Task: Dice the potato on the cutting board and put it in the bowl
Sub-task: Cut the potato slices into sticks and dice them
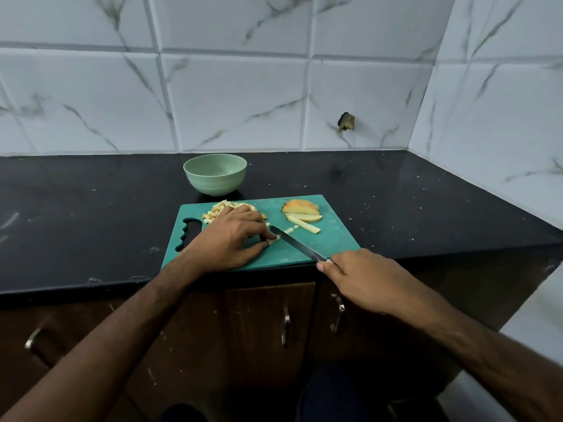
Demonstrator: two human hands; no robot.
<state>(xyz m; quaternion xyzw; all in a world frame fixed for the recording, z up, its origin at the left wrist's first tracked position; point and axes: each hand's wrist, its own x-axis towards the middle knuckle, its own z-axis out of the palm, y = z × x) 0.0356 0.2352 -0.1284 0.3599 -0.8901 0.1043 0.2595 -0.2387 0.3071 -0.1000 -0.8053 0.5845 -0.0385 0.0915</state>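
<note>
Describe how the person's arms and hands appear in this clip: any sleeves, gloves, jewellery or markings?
Both forearms are bare up to the frame edge, with no sleeve showing. The left hand and right hand wear no gloves, and no rings, watch or bracelet are visible on either wrist. No markings can be made out. Fingernails look short and unpainted where they show.

I am seeing no readable text, label, brand, number or sign anywhere around the board [332, 239] I am working at.
</note>
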